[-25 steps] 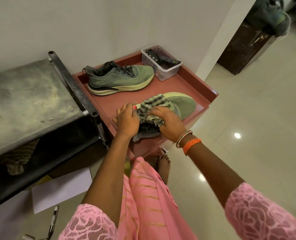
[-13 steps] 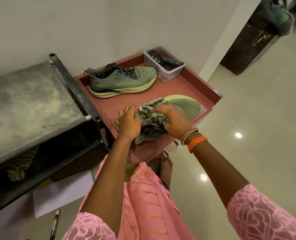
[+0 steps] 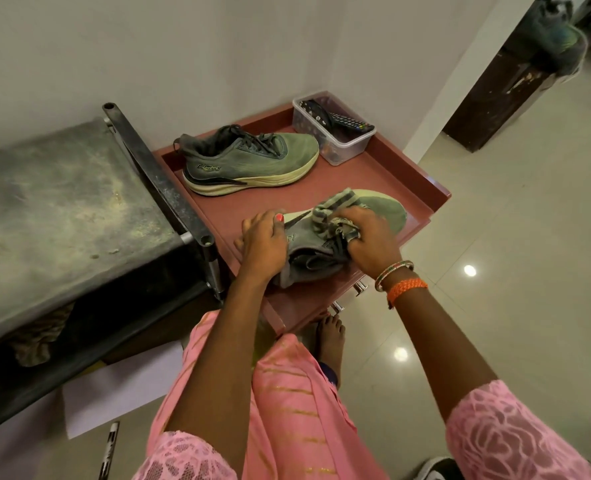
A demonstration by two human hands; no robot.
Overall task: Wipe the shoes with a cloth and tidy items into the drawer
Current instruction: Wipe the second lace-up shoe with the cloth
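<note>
Two green running shoes lie on the reddish-brown cabinet top (image 3: 384, 174). The far shoe (image 3: 249, 161) rests on its sole near the wall. The near shoe (image 3: 384, 211) lies tilted on its side at the front edge. My left hand (image 3: 263, 240) grips its heel end. My right hand (image 3: 370, 237) clutches a grey striped cloth (image 3: 335, 209) and presses it onto the shoe's upper. The middle of that shoe is hidden under both hands and the cloth.
A clear plastic box (image 3: 335, 133) with a remote and small items stands at the cabinet's back right corner. Drawer handles (image 3: 360, 289) show below the front edge. A dusty metal bench (image 3: 62, 216) stands at the left. Papers (image 3: 121, 386) and a pen (image 3: 109, 448) lie on the tiled floor.
My right hand has shifted the cloth slightly along the near shoe's upper. My left hand stays at the heel. The far shoe and box have not moved.
</note>
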